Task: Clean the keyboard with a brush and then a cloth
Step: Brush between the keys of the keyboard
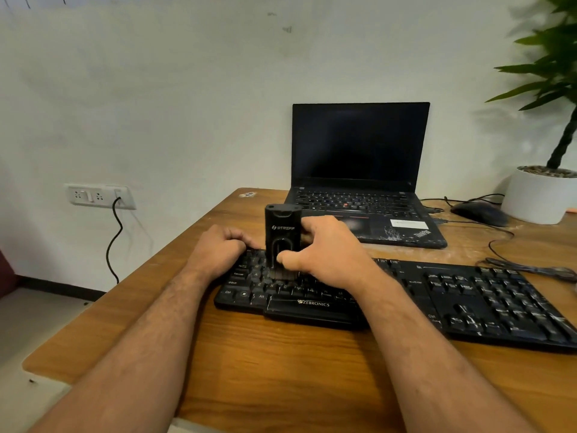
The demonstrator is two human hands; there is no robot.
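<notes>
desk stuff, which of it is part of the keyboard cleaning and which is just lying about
In the job:
keyboard
brush, gripped by right hand
left hand, resting on the keyboard's left end

Lying about:
laptop
mouse
potted plant

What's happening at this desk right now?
A person is cleaning a black keyboard on a wooden desk. The right hand grips an upright black brush, its bristles down on the left-side keys. The left hand rests curled on the keyboard's left end, seemingly steadying it. No cloth is in view. An open laptop sits behind.
</notes>
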